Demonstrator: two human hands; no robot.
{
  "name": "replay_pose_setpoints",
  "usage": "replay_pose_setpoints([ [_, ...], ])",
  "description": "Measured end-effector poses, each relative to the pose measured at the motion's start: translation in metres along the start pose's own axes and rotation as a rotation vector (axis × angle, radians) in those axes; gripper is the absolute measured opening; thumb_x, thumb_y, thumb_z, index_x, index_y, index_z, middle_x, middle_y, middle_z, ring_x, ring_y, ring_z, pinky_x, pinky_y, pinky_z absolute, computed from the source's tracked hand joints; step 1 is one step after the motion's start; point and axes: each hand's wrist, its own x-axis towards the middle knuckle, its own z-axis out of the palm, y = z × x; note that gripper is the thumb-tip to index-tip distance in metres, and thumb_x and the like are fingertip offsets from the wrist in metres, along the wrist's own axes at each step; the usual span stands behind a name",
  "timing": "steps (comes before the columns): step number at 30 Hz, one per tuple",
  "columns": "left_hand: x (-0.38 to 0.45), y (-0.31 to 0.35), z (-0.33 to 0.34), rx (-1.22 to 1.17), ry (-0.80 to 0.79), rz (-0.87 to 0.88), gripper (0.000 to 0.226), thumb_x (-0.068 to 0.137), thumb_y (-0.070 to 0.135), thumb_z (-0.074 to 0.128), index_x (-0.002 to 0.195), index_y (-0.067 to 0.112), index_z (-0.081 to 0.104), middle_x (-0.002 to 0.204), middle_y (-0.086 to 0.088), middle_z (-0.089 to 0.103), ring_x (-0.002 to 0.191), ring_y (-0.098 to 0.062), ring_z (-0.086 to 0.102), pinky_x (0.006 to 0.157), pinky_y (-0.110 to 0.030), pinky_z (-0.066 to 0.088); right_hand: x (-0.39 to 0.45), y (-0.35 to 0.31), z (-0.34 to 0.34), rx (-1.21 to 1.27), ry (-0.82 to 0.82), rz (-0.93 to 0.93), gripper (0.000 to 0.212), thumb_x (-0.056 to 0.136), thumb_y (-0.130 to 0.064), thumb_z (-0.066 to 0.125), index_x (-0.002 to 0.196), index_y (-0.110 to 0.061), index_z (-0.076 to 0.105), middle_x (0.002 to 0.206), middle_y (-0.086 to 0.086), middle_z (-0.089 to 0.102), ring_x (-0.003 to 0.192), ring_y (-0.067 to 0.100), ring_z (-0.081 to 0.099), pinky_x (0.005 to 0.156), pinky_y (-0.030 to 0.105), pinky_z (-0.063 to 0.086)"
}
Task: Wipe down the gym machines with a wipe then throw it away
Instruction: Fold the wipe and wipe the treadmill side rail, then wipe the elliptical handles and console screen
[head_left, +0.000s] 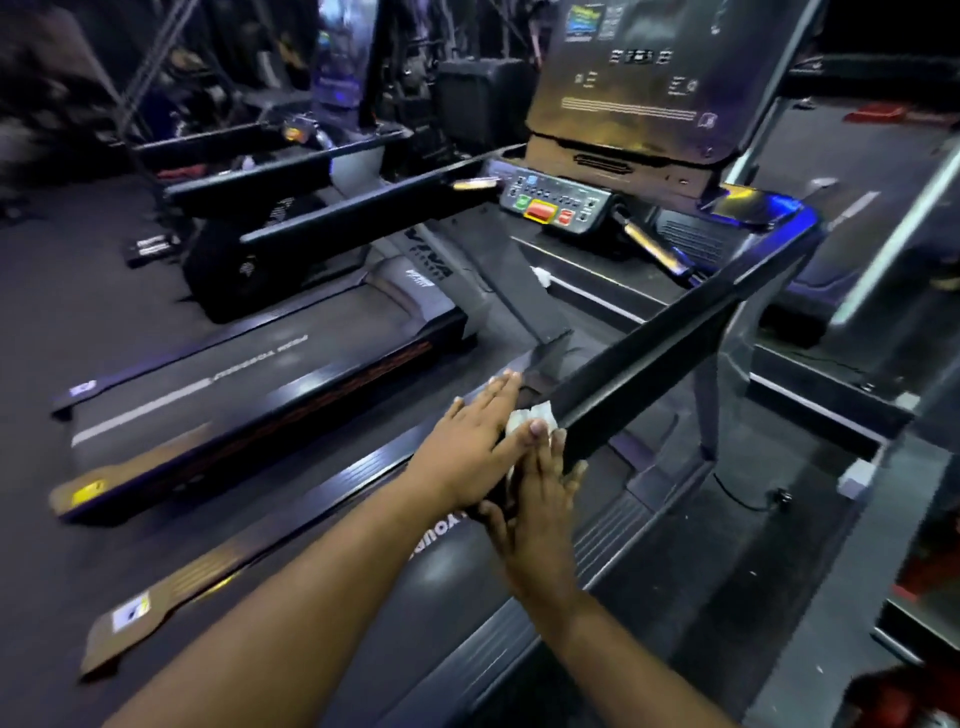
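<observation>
Both hands, left hand (470, 447) and right hand (537, 512), pressed a white wipe (537, 413) with straight flat fingers against the near end of the treadmill handrail (654, 353).

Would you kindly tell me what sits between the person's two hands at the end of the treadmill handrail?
A crumpled white wipe is pressed between the left hand and right hand against the handrail, seen in the head view.

both hands (509, 467) lie on the wipe (535, 415) at the near end of the treadmill's right handrail (675, 332), console (558, 200) beyond.
</observation>
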Motion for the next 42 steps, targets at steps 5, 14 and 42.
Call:
replay_pose_setpoints([
  [5, -0.063, -0.016, -0.003, -0.381, 0.108, -0.066, 0.056, 0.107, 0.046, 0.035, 0.149, 0.011, 0.048, 0.139, 0.02, 0.051, 0.118, 0.021, 0.044, 0.102, 0.0, 0.025, -0.018, -0.037, 0.009, -0.01, 0.016, -0.153, 0.057, 0.107, -0.037, 0.043, 0.154, -0.008, 0.035, 0.167, -0.003, 0.021, 0.154, 0.026, 0.021, 0.121, 0.064, 0.01],
  [14, -0.205, -0.078, -0.008, -1.041, 0.28, -0.299, 0.044, 0.093, 0.06, 0.039, 0.108, 0.031, 0.068, 0.106, 0.014, 0.073, 0.101, 0.007, 0.066, 0.098, -0.026, 0.05, -0.055, -0.146, 0.035, 0.289, -0.098, -0.026, 0.029, 0.097, -0.009, 0.058, 0.121, -0.021, 0.067, 0.117, -0.017, 0.071, 0.109, 0.002, 0.066, 0.116, 0.043, 0.035],
  [42, -0.71, -0.382, -0.054, -1.205, 1.289, -0.92, 0.019, 0.104, 0.025, 0.058, 0.094, 0.009, 0.06, 0.09, -0.015, 0.067, 0.084, -0.027, 0.06, 0.083, -0.043, 0.053, -0.265, -0.539, 0.385, 0.515, -1.22, -0.524, 0.038, 0.081, -0.043, 0.081, 0.114, -0.028, 0.07, 0.111, -0.018, 0.065, 0.105, 0.0, 0.052, 0.094, 0.018, 0.038],
])
